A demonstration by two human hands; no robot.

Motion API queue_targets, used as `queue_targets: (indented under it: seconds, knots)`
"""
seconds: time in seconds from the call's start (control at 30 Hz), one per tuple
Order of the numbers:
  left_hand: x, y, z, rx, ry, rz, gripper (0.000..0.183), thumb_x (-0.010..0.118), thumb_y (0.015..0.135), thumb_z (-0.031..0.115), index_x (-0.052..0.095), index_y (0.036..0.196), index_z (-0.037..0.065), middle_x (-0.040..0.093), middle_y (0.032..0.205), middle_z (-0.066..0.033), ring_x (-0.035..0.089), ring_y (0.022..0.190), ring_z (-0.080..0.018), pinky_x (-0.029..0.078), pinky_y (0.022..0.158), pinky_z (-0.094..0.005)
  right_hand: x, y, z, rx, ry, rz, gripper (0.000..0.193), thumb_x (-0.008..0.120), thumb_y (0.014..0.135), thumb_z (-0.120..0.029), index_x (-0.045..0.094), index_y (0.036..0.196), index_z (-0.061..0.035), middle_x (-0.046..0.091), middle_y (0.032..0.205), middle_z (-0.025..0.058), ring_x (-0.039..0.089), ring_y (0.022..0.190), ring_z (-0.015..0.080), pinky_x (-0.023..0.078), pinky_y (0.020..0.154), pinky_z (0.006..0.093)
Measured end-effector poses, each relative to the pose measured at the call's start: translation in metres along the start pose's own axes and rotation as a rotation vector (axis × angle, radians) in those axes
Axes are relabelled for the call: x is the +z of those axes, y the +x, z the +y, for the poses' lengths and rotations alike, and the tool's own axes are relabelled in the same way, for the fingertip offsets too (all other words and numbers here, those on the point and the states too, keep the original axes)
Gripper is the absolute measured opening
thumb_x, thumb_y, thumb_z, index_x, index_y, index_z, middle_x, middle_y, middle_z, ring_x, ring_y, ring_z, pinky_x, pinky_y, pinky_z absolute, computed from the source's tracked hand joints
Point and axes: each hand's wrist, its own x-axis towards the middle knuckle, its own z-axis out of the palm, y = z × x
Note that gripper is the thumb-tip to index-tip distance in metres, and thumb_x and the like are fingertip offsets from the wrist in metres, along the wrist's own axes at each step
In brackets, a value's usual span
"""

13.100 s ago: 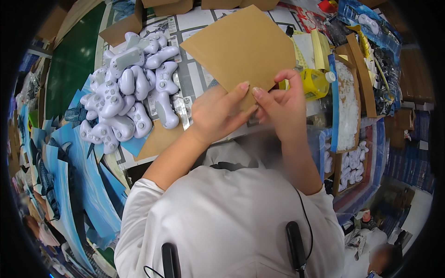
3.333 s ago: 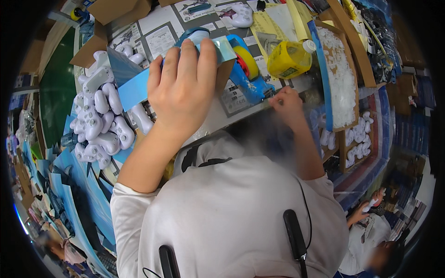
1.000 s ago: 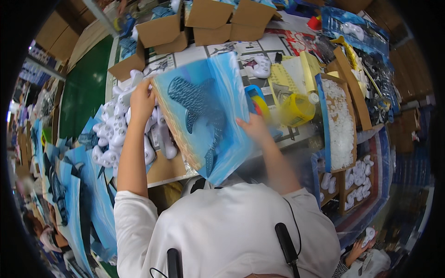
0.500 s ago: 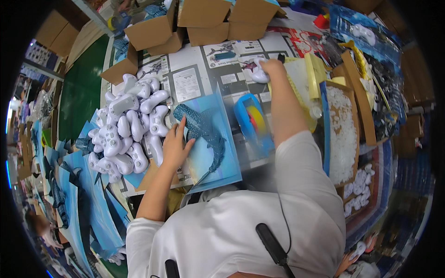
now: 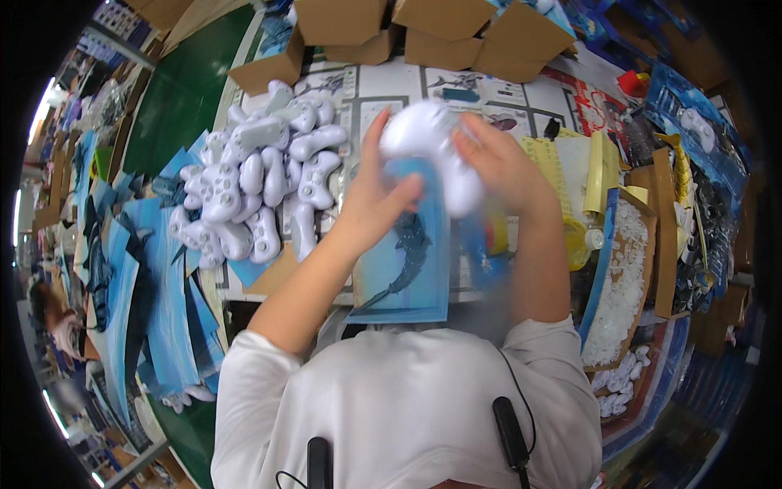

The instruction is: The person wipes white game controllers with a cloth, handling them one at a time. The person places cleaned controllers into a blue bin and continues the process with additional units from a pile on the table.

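A white game controller [image 5: 423,143], smeared by motion, hangs over the middle of the table in my right hand [image 5: 505,167], whose fingers grip its right side. My left hand [image 5: 375,196] is at the controller's left side, thumb and fingers apart; whether it touches cannot be made out. Beneath both hands lies a flat blue package [image 5: 428,281] with a dark spotted whale-shark figure [image 5: 403,261] on it, its head end hidden by my left hand and the controller. To the left, several more white controllers [image 5: 273,175] are heaped in a pile.
A blue tape dispenser [image 5: 495,236] stands partly behind my right forearm. Open cardboard boxes [image 5: 440,49] line the far edge. At right sits a shallow box of small clear pieces [image 5: 617,281], beside a yellow bottle [image 5: 580,244]. Blue sheets [image 5: 159,285] lean at left.
My right hand has brought the controller from the far right of the table to over the blue package. My left hand has lifted off the whale-shark figure and risen beside the controller.
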Motion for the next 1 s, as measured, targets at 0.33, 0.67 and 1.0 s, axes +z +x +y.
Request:
queue_targets:
  seconds: [0.33,0.67,1.0]
  knots:
    - [0.008,-0.026,0.023,-0.015,-0.426,-0.111,0.057,0.057,0.084,0.034,0.031,0.126,0.005,0.051,0.108,-0.0097,0.055,0.092,-0.0176,0.052,0.059,-0.0262,0.028,-0.039,-0.032,-0.001,0.450,-0.039,0.032,0.045,0.089,-0.028,0.052,0.107,-0.0024,0.056,0.088,0.0049,0.050,0.078,0.0092,0.041,0.068,0.0230]
    - [0.007,-0.034,-0.005,-0.137,-0.482,0.141,0.079,0.062,0.081,0.027,0.008,0.137,0.013,0.042,0.117,-0.0156,0.049,0.099,-0.0195,0.044,0.081,-0.0331,0.104,-0.060,-0.043,-0.432,-0.597,0.438,0.030,0.059,0.079,-0.010,0.052,0.106,-0.0006,0.058,0.097,0.0136,0.059,0.082,0.0195,0.048,0.067,0.0283]
    - [-0.002,0.003,-0.061,-0.202,0.348,0.098,0.063,0.054,0.083,0.027,0.023,0.135,0.011,0.047,0.109,-0.0207,0.050,0.095,-0.0266,0.041,0.081,-0.0344,0.058,-0.123,0.033,0.040,0.320,0.628,0.013,0.051,0.086,-0.004,0.056,0.096,0.0029,0.056,0.091,0.0060,0.053,0.080,0.0090,0.042,0.073,0.0203]
